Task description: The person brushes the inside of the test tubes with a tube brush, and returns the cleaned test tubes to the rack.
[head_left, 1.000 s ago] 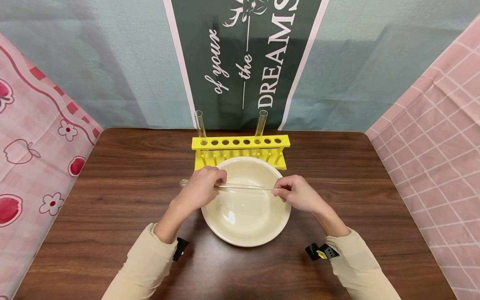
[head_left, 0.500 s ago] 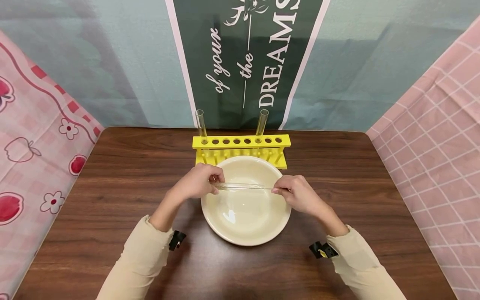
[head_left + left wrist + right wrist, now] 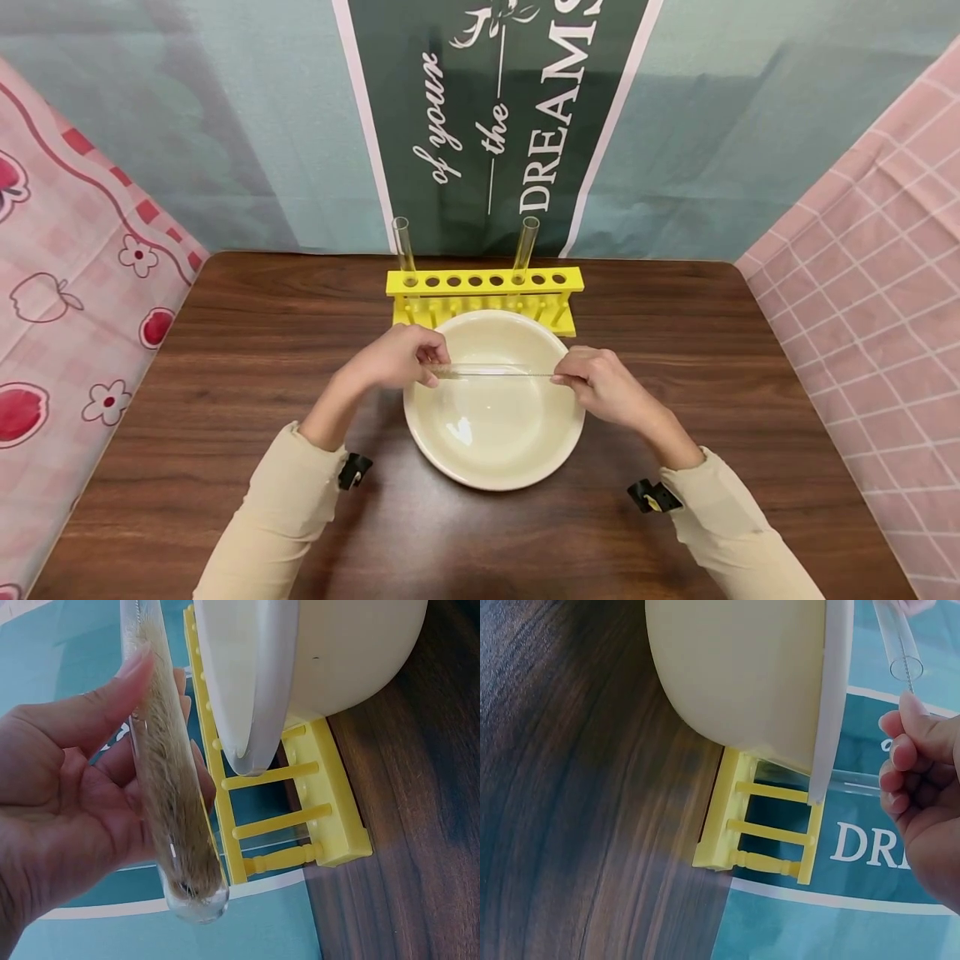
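The tube [image 3: 897, 639], one, lies roughly level above the single bowl [image 3: 495, 442], one brush [image 3: 176, 787] inside it. The left hand [image 3: 397, 357] has its fingers curled round the tube toward its closed end; the right hand [image 3: 606, 383] pinches the brush's wire handle [image 3: 910, 685] just outside the mouth. Behind the bowl, one rack [image 3: 486, 287] with eight holes holds two upright tubes [image 3: 527, 242]. The cloth [image 3: 457, 208] reads "of your", "the" and "DREAMS", its S cut off.

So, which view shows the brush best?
Left wrist: the brush appears large and clear inside the tube. The right wrist view shows only its wire; the head view shows it small, partly hidden by the left hand.
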### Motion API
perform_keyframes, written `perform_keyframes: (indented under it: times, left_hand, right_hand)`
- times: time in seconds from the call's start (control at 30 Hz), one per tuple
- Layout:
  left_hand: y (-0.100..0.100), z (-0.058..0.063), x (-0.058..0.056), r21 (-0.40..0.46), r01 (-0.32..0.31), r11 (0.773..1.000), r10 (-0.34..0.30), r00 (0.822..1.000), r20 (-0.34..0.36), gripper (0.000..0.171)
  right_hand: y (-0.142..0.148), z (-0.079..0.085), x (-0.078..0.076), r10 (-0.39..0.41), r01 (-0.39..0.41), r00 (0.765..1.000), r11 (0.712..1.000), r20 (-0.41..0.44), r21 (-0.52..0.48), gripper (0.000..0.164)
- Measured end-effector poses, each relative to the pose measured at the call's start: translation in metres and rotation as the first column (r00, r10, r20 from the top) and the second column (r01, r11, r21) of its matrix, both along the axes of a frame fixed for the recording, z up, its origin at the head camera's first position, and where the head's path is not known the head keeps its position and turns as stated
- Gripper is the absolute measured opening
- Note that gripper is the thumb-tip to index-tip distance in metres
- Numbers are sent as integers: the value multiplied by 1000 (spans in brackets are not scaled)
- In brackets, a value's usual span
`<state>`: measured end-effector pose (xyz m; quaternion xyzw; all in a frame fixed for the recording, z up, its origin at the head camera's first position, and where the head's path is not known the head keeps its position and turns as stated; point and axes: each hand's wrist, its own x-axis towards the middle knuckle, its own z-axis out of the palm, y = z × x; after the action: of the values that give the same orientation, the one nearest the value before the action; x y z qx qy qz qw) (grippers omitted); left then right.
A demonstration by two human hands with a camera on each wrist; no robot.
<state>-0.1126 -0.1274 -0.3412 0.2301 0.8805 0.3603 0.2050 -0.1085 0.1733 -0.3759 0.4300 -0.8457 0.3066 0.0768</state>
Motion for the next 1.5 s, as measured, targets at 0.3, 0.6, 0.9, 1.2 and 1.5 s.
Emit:
perform_keyframes:
  times: [0.3, 0.6, 0.9, 1.2, 1.5]
  left_hand:
    - [-2, 2, 0, 21, -2, 1000, 1, 1000, 29, 15]
    - [-7, 1, -2, 38, 9, 999, -10, 1000, 25, 15]
    - [-19, -2, -3, 13, -3, 1000, 2, 1000, 31, 16]
    - [-31, -1, -2, 6, -48, 999, 48, 999, 23, 19]
    - [-33, 0, -1, -1, -36, 999, 36, 999, 16, 19]
  right_hand:
    - [4, 2, -2, 25, -25, 1000, 1000, -15, 2, 17]
    - [11, 2, -3, 24, -23, 998, 1000, -57, 11, 19]
    - [20, 0, -4, 9, -8, 999, 1000, -53, 13, 24]
    - [35, -1, -6, -30, 31, 999, 999, -34, 15, 24]
    - [38, -3, -8, -30, 31, 998, 999, -47, 20, 26]
